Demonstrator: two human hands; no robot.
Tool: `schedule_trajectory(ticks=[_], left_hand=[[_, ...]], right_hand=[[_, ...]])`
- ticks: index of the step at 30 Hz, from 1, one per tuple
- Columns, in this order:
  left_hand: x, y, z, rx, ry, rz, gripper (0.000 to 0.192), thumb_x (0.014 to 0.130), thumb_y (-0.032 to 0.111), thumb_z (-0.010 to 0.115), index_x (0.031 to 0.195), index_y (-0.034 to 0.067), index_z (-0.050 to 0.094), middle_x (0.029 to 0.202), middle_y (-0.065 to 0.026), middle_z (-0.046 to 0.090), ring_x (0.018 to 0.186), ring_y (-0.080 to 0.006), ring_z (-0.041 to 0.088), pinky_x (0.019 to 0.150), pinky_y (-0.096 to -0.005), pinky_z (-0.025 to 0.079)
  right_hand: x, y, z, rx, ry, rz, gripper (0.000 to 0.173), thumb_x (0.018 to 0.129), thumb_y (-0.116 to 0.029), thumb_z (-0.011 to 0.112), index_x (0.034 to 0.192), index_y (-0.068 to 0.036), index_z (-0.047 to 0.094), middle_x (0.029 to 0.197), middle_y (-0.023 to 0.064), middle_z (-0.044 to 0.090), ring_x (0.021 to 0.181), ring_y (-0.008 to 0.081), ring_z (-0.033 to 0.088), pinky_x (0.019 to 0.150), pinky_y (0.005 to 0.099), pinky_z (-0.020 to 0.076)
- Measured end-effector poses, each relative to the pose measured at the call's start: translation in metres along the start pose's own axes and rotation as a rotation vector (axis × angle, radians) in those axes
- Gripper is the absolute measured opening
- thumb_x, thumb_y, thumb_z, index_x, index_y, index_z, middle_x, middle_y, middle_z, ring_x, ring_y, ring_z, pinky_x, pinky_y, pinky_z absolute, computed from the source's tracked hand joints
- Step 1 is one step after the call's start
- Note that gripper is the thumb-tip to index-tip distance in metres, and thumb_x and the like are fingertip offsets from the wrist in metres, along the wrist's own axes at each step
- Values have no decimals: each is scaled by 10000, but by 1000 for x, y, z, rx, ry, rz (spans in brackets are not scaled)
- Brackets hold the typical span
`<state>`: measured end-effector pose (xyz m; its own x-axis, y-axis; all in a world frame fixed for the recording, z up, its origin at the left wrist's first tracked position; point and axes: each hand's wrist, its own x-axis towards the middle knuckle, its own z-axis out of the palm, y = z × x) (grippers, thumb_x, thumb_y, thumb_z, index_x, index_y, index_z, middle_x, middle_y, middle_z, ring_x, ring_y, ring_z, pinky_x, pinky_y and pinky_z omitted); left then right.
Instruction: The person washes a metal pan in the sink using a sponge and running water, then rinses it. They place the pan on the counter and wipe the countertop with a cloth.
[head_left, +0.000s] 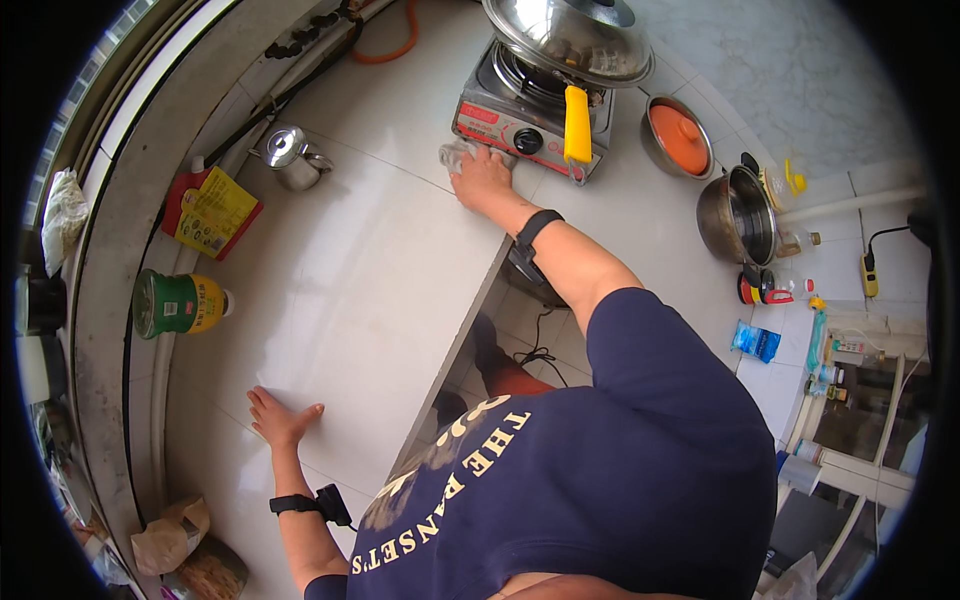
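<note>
My right hand (484, 180) presses a crumpled greyish cloth (454, 156) onto the white tiled countertop (352, 277), against the front lower edge of a portable gas stove (525, 127). On that stove sits a lidded metal wok (577, 45), its yellow handle (577, 124) pointing over the stove's front. My left hand (281, 420) rests on the countertop with fingers spread, holding nothing. Each wrist wears a black band with a small device. Part of the cloth is hidden under my right fingers.
A metal pot with an orange lid (679, 139) and a deep metal pot (735, 216) stand right of the stove. Along the left wall are a metal oil pot (292, 161), a yellow-and-red package (217, 214) and a green-and-yellow jar (176, 304). An orange hose (390, 56) lies behind.
</note>
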<state>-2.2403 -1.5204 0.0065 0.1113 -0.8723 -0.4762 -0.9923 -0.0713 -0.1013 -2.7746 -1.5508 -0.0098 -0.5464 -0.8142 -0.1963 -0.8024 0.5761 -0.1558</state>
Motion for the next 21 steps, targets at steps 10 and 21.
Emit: schedule_trajectory(ticks=[10, 21], left_hand=[[3, -3, 3, -25, 23, 1, 1385, 521, 491, 934, 1551, 3, 146, 1638, -209, 156, 1482, -439, 216, 1185, -576, 222], [-4, -1, -1, -47, 26, 8, 1366, 533, 484, 931, 1557, 21, 154, 1645, -199, 145, 1491, -434, 192, 1188, -580, 210]], right_hand=[[0, -4, 4, 33, -20, 110, 554, 933, -339, 604, 1347, 9, 484, 1384, 192, 432, 1249, 366, 480, 1048, 425, 447], [-8, 13, 0, 5, -69, 60, 592, 929, -329, 574, 1447, -85, 424, 1480, 155, 384, 1299, 389, 462, 1058, 472, 435]])
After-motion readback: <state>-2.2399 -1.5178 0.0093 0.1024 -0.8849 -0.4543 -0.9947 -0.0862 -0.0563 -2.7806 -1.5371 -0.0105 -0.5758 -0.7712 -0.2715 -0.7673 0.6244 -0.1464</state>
